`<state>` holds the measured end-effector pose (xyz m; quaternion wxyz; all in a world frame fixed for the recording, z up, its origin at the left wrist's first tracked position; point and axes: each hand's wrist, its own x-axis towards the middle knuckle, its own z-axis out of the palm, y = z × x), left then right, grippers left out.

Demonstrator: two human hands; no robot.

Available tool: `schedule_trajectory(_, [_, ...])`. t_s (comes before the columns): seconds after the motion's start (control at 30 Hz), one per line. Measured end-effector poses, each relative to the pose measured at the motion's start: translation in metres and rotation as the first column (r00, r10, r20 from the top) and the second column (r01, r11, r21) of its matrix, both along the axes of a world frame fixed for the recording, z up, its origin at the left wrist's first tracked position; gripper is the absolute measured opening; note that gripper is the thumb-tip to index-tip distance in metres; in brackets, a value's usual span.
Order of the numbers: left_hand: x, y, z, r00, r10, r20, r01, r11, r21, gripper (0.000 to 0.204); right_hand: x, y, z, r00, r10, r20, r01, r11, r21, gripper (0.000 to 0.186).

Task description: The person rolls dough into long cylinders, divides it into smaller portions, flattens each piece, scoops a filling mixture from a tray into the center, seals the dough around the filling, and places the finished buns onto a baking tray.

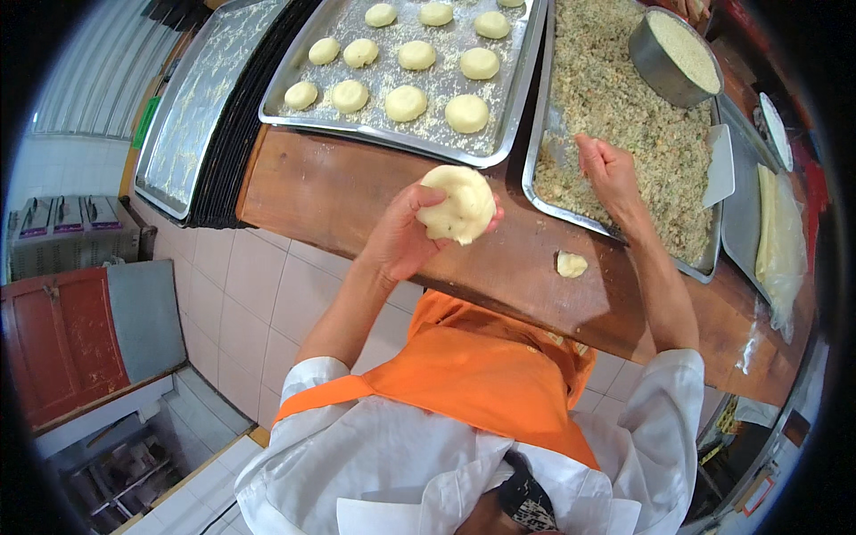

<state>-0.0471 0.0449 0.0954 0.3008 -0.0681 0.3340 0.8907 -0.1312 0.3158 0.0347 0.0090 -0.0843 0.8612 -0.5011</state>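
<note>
The left hand (pixel 406 218) is grasping a flattened dough disc (pixel 459 205), thumb on its face, above the counter (pixel 312 178) between its near edge and the tray of dough rounds (pixel 415 55), while the right hand (pixel 611 178) is hovering with curled fingers over the filling (pixel 597 89), toward its tray's near left corner, and whether it is gripping any I cannot tell. The disc's lower edge is looking ragged, so a hard-pressing thumb could be risking a tear, and a loosening hold a drop past the near edge.
</note>
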Motion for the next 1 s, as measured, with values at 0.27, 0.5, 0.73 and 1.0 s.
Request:
schedule_trajectory(0.27, [-0.005,0.030,-0.030,0.995,0.016,0.097,-0.029,0.990,0.138,0.044,0.020,0.005,0.016,0.961,0.271,-0.062,-0.230,0.901,0.367,0.026])
schedule_trajectory(0.5, [-0.002,0.031,-0.035,0.990,0.003,0.141,-0.012,0.998,0.066,0.042,0.031,0.022,0.040,0.922,0.307,-0.237,-0.077,0.743,0.665,0.021])
schedule_trajectory(0.73, [-0.011,0.048,-0.027,0.992,-0.021,0.125,0.013,0.998,0.062,0.043,0.014,0.015,0.005,0.859,0.343,-0.379,0.093,0.624,0.776,0.020])
schedule_trajectory(1.0, [-0.027,0.067,-0.018,0.988,-0.038,0.153,0.006,0.980,0.200,0.045,-0.014,0.017,0.031,0.985,-0.146,-0.089,0.147,0.989,0.004,0.025])
